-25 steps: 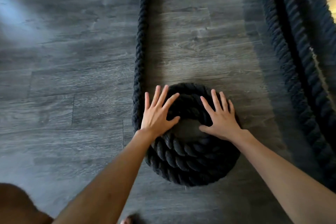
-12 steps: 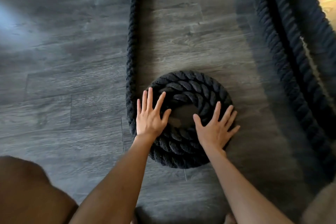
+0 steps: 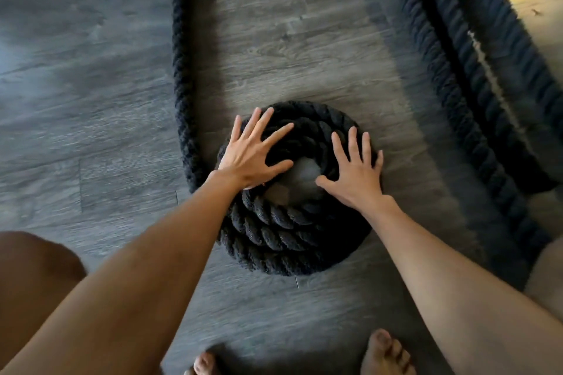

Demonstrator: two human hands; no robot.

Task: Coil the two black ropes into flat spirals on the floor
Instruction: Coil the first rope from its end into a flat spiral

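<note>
A thick, twisted black rope (image 3: 283, 237) lies on the grey plank floor (image 3: 91, 100) wound into a tight spiral, its free length running off at left, with the left hand (image 3: 249, 158) and right hand (image 3: 355, 173) pressed flat on it, fingers spread, and a second rope (image 3: 451, 76) stretched at right.

1. Coil of thick black twisted rope (image 3: 283, 231): the left hand (image 3: 249, 158) hides its upper-left turns, and the right hand (image 3: 356, 173) hides its right side.
2. Straight black rope length (image 3: 181, 55): it leaves the top edge, and its join with the coil is behind the left forearm (image 3: 170, 253).
3. Second black twisted rope (image 3: 457, 85): it is cut by the top edge, and its lower end is behind a bare knee (image 3: 548, 268).
4. Bare toes (image 3: 385, 353): cut by the bottom edge.
</note>
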